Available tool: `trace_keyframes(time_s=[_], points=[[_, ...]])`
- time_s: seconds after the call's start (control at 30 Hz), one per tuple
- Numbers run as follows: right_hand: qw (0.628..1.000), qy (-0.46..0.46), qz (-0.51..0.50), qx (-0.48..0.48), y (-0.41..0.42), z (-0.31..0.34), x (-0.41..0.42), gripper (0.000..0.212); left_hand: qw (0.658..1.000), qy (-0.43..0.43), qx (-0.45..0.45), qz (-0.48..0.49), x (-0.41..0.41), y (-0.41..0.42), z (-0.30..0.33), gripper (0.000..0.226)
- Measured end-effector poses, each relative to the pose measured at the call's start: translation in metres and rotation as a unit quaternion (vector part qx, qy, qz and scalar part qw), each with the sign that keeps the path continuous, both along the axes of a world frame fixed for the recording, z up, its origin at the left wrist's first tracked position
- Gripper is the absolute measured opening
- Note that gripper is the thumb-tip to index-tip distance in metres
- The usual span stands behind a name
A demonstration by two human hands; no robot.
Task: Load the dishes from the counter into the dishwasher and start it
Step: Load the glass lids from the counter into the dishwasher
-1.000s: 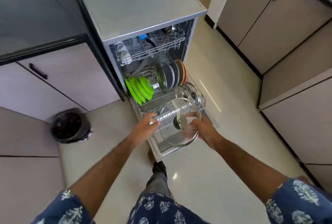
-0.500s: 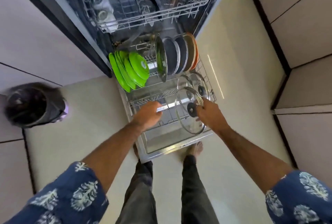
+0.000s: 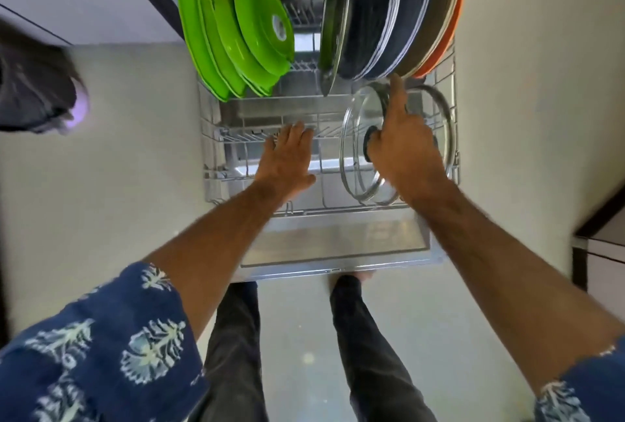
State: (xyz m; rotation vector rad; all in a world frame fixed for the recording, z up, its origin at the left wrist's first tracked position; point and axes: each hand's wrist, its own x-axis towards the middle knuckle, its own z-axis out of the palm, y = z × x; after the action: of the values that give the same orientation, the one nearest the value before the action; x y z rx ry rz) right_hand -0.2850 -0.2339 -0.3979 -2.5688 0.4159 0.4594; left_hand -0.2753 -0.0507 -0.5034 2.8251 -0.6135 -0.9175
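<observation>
The right hand (image 3: 402, 151) has its fingers (image 3: 395, 93) closed around the black knob (image 3: 368, 147) of a glass lid (image 3: 355, 137), w/ the index finger stretched up toward the row of dark plates (image 3: 389, 15) at upper centre-right. The lid stands on its edge in the lower rack (image 3: 209, 151), right-centre of frame; its disc runs from top to bottom of the picture, and a second glass lid (image 3: 439, 110) stands just behind it, further right. The left hand (image 3: 287, 157) is spread flat, fingers extended, holding nothing, on the rack wires just left of the lid. So the right hand is the nearer one & already holds it. Next move, I judge, is only to settle the lid between the tines and let go. Green plates (image 3: 236, 32) stand at upper left.
</observation>
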Motion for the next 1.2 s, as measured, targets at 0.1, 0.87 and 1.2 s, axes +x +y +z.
trace_keyframes(time_s=[0.1,0.87,1.2], points=[[0.999,0.005,0.04,-0.017,-0.005,-0.011,0.007,0.082,1.0,0.008,0.023,-0.016,0.004,-0.01,-0.015,0.108],[0.994,0.09,0.052,-0.028,0.014,-0.087,0.021,0.07,0.996,-0.025,0.034,-0.073,0.006,-0.009,-0.031,0.105],[0.983,0.073,0.161,-0.04,0.011,-0.012,0.0,0.084,0.994,-0.062,0.054,-0.065,0.003,0.004,0.061,0.085]])
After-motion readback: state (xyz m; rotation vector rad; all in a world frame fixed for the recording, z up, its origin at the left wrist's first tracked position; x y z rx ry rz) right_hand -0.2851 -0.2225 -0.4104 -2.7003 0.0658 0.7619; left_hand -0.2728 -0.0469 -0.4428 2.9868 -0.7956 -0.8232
